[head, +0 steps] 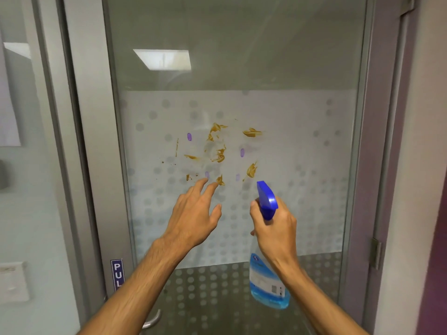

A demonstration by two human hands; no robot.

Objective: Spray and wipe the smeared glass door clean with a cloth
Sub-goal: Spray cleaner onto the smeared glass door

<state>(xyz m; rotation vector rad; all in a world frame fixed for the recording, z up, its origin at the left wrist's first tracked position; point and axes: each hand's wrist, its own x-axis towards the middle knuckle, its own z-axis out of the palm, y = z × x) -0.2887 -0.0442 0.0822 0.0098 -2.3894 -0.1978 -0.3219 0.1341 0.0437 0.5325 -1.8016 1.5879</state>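
Note:
A glass door [302, 141] with a frosted dotted band fills the view. Brown-yellow smears [219, 151] are scattered across the middle of the frosted band, with a few small purple marks among them. My right hand [275, 226] grips the neck of a spray bottle [267, 281] with a blue trigger head and blue liquid, its nozzle pointing at the glass just below the smears. My left hand [196, 211] is raised with fingers spread, its fingertips close to the lowest smears; whether they touch the glass I cannot tell. No cloth is in view.
A grey metal door frame [94, 165] runs down the left with a blue PULL sign [116, 274] and a metal handle [152, 320] below it. A hinge [376, 252] sits on the right frame. A light switch plate [13, 281] is on the left wall.

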